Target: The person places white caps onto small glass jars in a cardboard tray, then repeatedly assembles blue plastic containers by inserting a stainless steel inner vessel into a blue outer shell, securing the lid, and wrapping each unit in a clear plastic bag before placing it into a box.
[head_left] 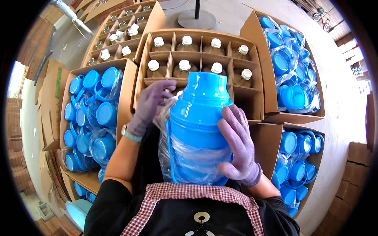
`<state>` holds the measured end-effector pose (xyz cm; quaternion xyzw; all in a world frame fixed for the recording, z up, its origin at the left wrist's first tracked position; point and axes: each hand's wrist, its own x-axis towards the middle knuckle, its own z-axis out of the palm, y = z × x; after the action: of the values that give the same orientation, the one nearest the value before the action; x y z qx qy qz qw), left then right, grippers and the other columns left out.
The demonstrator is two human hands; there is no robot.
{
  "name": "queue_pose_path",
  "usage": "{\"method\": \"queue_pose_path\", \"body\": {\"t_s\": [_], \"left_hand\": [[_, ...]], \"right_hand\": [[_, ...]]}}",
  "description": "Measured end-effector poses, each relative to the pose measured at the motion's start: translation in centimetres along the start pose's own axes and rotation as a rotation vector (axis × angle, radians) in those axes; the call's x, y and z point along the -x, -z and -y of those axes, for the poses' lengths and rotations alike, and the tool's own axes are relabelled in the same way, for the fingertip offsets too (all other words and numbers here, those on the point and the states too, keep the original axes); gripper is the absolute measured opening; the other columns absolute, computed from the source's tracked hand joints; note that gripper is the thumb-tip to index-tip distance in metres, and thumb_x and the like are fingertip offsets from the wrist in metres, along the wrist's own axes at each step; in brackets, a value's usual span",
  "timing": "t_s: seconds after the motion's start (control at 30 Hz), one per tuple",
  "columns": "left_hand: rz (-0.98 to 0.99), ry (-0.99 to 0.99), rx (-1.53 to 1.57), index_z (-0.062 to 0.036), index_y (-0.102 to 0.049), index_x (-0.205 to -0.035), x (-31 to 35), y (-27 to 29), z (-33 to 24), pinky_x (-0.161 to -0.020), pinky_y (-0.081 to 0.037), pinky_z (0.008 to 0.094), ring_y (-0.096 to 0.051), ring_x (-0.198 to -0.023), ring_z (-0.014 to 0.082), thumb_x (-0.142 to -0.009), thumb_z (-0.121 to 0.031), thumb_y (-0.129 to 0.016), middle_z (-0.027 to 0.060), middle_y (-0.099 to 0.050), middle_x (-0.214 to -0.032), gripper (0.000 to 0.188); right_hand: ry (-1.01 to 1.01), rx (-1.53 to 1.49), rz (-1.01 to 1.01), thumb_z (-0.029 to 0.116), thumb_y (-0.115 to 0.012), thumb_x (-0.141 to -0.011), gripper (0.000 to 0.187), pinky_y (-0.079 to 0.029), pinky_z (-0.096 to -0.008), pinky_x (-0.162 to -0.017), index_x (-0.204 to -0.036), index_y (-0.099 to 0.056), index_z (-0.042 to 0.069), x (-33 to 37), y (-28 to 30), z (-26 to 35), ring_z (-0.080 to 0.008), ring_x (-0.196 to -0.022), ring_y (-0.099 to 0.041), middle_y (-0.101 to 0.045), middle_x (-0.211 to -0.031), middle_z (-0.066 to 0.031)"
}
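Observation:
A blue plastic thermos flask (199,122) stands in front of my body, tilted slightly. Clear plastic film (197,155) wraps its lower half, and its blue carrying handle (170,153) hangs down the left side. My right hand (240,147), in a purple-grey glove, holds the flask's right side, with thumb and fingers spread around the wall. Left of the flask, my gloved left hand (151,102) is raised with its fingers apart and nothing visible in them. Loose clear plastic (163,122) bunches below that hand, against the flask.
Straight ahead, a divided carton (197,33) holds several white-capped bottles. Another divided carton (147,43) with bottles stands far left. Cartons of blue flask parts flank me, at left (128,94), far right (271,94) and near right (271,137). A round metal stand base (197,19) lies beyond.

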<state>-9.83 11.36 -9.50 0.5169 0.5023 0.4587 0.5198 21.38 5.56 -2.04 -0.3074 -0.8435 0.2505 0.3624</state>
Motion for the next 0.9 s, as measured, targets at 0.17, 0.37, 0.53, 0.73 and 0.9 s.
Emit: {"method": "queue_pose_path", "body": {"t_s": [0.17,0.37,0.53,0.73,0.9], "left_hand": [[0.079,-0.538,-0.603,0.0008,-0.063,-0.137,6.6,-2.1,-7.0,-0.126,-0.021,0.0528,-0.038,-0.15,0.0382,-0.11,-0.055,-0.027,0.018,-0.054,-0.152,0.072],[0.087,-0.393,-0.049,0.0042,-0.042,-0.152,6.4,-3.7,-4.3,-0.126,-0.021,0.0464,-0.038,-0.15,0.0362,-0.108,-0.061,-0.028,0.0219,-0.043,-0.159,0.08],[0.213,-0.455,-0.29,0.0066,-0.054,-0.143,8.3,-4.0,-6.9,-0.122,-0.031,0.0464,-0.048,-0.142,0.032,-0.101,-0.074,-0.037,0.0205,-0.061,-0.14,0.093],[-0.087,-0.291,-0.276,0.0082,-0.039,-0.153,5.7,-5.1,-6.4,-0.123,-0.031,0.0421,-0.045,-0.145,0.0326,-0.11,-0.049,-0.037,0.0227,-0.049,-0.155,0.072],[0.509,-1.011,-0.217,0.0058,-0.051,-0.147,6.3,-1.5,-8.6,-0.12,-0.037,0.0463,-0.052,-0.141,0.0317,-0.106,-0.044,-0.052,0.0207,-0.057,-0.146,0.064]], "right_hand": [[-0.245,-0.276,-0.12,0.041,-0.053,-0.101,0.061,-0.043,-0.0486,-0.113,-0.143,-0.056,-0.004,2.8,-0.6,-6.7,-0.0421,-0.132,-0.058,-0.06,-0.141,-0.0259],[-0.037,-0.23,-0.23,0.057,-0.041,-0.106,0.075,-0.03,-0.0537,-0.122,-0.146,-0.05,-0.006,-0.9,0.9,-1.8,-0.0456,-0.145,-0.044,-0.048,-0.152,-0.0305],[-0.485,-0.433,-0.018,0.045,-0.032,-0.111,0.063,-0.04,-0.0462,-0.116,-0.14,-0.057,-0.005,2.0,-1.4,-7.3,-0.042,-0.136,-0.055,-0.054,-0.148,-0.0284],[-0.005,-0.186,-0.194,0.054,-0.04,-0.104,0.078,-0.025,-0.0492,-0.124,-0.15,-0.044,-0.009,0.2,-0.1,-3.1,-0.0437,-0.15,-0.037,-0.043,-0.157,-0.0303],[-0.528,-0.466,-0.151,0.029,-0.035,-0.11,0.054,-0.028,-0.0426,-0.124,-0.149,-0.047,-0.006,2.9,-0.8,-8.6,-0.0358,-0.146,-0.045,-0.05,-0.153,-0.0253]]}}
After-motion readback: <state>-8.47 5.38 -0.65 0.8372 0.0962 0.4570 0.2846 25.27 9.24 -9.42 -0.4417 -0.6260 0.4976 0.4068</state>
